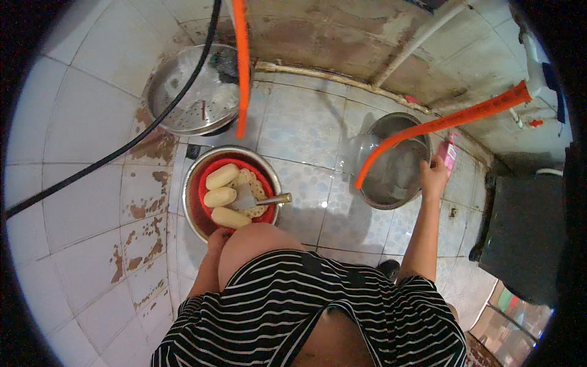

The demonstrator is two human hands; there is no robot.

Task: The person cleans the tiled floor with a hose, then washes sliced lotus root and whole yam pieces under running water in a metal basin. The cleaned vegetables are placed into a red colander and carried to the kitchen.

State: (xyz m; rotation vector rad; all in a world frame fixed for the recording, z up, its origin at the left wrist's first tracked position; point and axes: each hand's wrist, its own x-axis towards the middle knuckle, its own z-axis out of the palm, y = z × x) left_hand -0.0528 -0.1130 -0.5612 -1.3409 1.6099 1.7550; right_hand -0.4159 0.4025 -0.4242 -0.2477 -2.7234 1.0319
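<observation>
Peeled lotus root sections and holed lotus root slices lie in a red basket inside a metal basin. A broad-bladed knife rests on the slices, its handle reaching over the basin's right rim. My left hand is at the basin's lower rim, beside my knee; its fingers are partly hidden. On the right, my right hand is between the rim of a dark round tub and a pink pump bottle, overlapping both. Which one it grips is unclear.
A perforated metal pan with a dark scrubber stands at the upper left. An orange hose hangs over the tub; another orange length and a black hose cross the view. The tiled floor looks wet.
</observation>
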